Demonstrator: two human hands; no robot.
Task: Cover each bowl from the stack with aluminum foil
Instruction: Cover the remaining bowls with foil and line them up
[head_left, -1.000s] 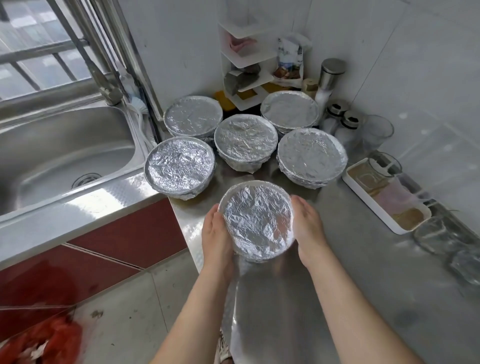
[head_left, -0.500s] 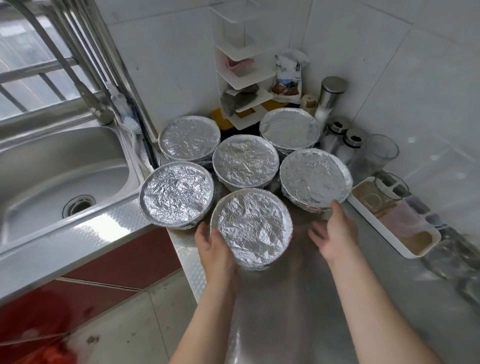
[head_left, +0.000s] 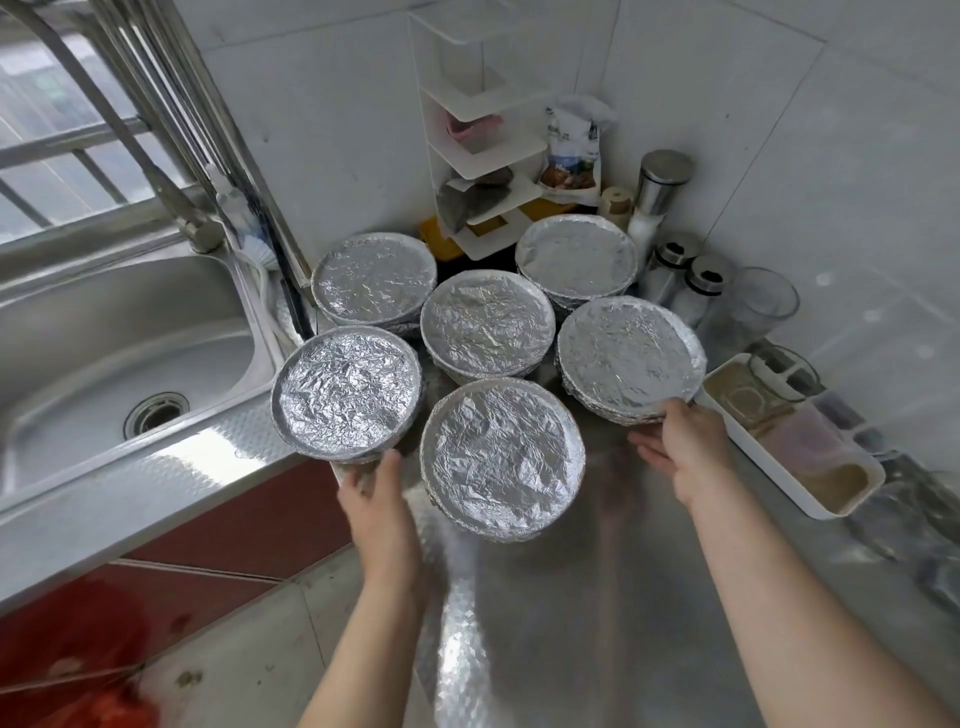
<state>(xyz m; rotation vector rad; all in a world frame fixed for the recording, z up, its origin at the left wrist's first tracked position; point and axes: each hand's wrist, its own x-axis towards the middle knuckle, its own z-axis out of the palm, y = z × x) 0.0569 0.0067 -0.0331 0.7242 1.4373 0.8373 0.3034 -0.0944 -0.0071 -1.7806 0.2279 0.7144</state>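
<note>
- Shiny counter (head_left: 597, 623) holds six foil-covered bowls (head_left: 488, 322); the nearest bowl (head_left: 501, 457) sits between the hands.
- Left hand (head_left: 382, 501) and right hand (head_left: 680, 449) hang loose, gripping nothing.
- Covering looks done; next, check for bare bowls.

text: none legible | pouch (head_left: 571, 150) on shelf: print too blurred to read

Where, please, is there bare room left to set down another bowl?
The steel counter is bare on your side of the nearest bowl, and in a narrower strip between that bowl and the white tray, where your right hand is. The back corner is crowded: five more bowls, the shelf rack, shakers, a glass.
</note>
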